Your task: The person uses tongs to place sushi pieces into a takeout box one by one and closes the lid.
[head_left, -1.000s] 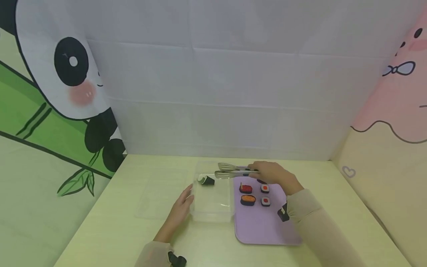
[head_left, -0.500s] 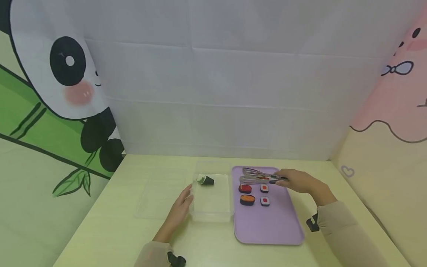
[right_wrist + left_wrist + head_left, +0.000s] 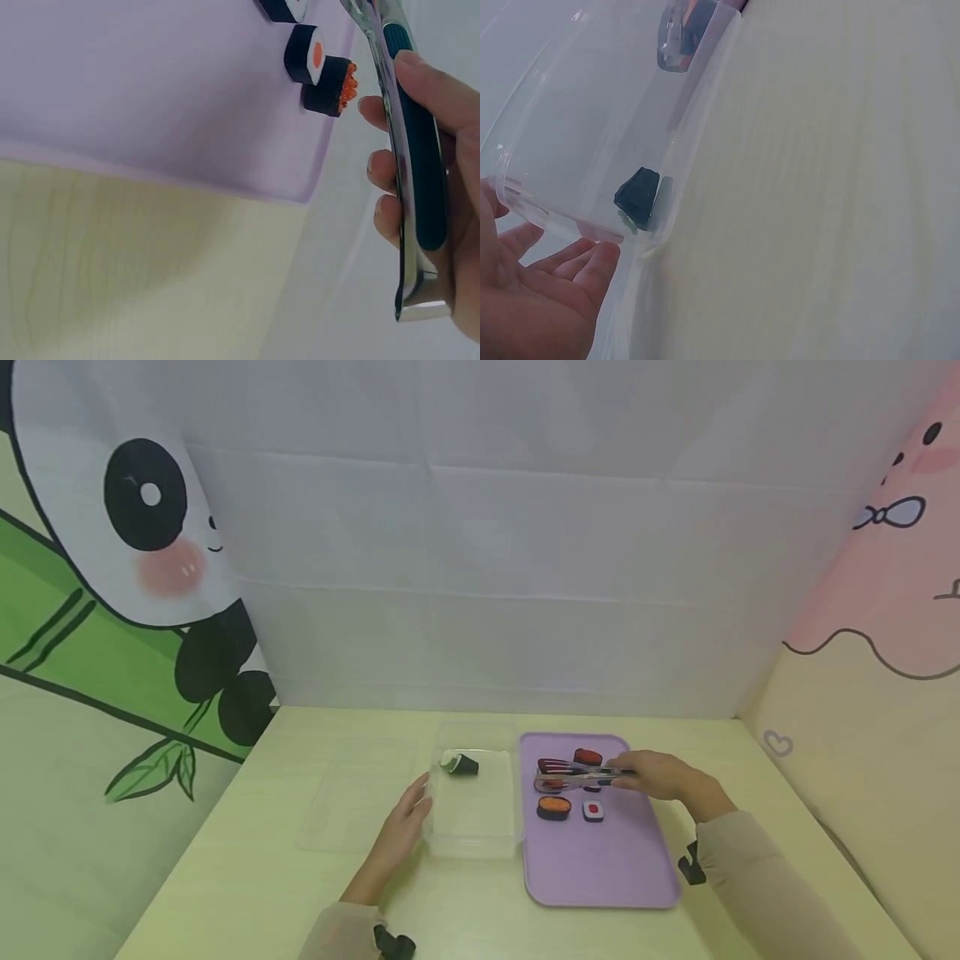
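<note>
My right hand [image 3: 658,772] grips a pair of metal tongs [image 3: 577,773] by their dark-padded handles [image 3: 417,150]. The tongs' two ends lie over the red-topped sushi piece [image 3: 551,787] on the purple tray [image 3: 592,868], partly hiding it. A white-and-red sushi roll behind them is mostly covered. My left hand [image 3: 399,833] rests against the left wall of a clear plastic box [image 3: 474,843], fingers fairly straight and touching its side in the left wrist view. Inside the box, toward its back left, lies a dark seaweed-wrapped cone roll [image 3: 463,765] with a green-white end.
On the tray are also an orange-topped piece [image 3: 554,808], a small white-and-red roll [image 3: 593,811] and another red-topped piece [image 3: 588,757]. A flat transparent lid [image 3: 352,802] lies left of the box. A white cloth wall [image 3: 480,643] stands behind the table.
My right hand swung from above the box to the right over the tray, then the tongs came down and nearer, onto the red-topped sushi piece. My left hand stayed at the box.
</note>
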Available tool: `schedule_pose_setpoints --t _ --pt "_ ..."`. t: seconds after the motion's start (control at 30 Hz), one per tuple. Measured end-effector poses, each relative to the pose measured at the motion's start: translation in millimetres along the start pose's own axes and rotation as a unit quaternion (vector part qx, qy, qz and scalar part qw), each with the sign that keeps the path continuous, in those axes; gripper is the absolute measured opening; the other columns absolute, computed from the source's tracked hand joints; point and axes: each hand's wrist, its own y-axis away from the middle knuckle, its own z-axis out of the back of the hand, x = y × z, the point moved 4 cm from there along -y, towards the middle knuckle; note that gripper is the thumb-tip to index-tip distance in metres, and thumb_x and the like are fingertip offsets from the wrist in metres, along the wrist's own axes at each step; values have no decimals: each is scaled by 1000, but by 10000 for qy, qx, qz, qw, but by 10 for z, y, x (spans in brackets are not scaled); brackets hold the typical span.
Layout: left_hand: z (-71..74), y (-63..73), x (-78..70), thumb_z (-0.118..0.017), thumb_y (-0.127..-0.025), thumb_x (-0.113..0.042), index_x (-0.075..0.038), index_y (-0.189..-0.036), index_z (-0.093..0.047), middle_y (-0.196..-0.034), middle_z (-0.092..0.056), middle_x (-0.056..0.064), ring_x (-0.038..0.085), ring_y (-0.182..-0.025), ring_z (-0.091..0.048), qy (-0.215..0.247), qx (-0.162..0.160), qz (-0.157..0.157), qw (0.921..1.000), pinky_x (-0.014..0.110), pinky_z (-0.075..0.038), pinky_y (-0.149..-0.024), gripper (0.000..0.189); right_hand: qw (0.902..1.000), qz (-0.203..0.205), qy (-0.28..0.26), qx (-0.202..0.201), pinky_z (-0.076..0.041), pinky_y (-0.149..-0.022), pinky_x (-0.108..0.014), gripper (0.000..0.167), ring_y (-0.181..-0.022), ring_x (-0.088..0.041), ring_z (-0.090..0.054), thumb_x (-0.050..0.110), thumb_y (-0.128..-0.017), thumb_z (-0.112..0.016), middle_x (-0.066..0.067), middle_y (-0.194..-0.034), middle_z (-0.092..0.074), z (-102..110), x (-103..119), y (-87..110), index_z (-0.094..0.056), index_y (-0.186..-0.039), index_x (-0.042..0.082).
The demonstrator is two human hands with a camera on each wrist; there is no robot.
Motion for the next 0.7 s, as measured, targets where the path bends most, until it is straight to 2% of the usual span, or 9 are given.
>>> schedule_pose_setpoints --t 0.2,0.3,0.43,0.7 --pt "0 -9 24 -41 -106 -27 -14 -154 -28 -153 -30 23 45 -138 -27 8 10 49 10000 62 -26 -107 51 9996 -111 256 -26 -49 -88 -50 32 -105 -30 -62 23 -96 -63 -9 -114 -67 -48 -10 -41 -67 -122 5" --pt "-1 0 10 -41 -106 -27 -13 -154 -28 -152 -30 24 46 -137 -28 44 16 16 10000 62 -28 -106 51 9995 -152 285 -45 -50 -83 -48 32 -96 -24 -62 23 -96 -63 -6 -109 -67 -12 -7 -28 -67 -122 5" --pt "2 18 -13 -40 -106 -26 -13 -154 -28 -152 -30 25 47 -136 -30 109 1 -6 9999 62 -30 -104 51 9995 -181 253 -109 -50 -78 -45 32 -86 -17 -57 25 -97 -62 -1 -104 -65 101 18 -6 -66 -122 5" --pt "-4 28 -25 -40 -107 -26 -10 -154 -26 -152 -28 28 51 -135 -29 126 104 -157 9997 65 -32 -101 52 9984 72 337 -437 -51 -81 -47 36 -96 -24 -63 28 -98 -60 -4 -108 -66 383 158 12 -65 -125 4"
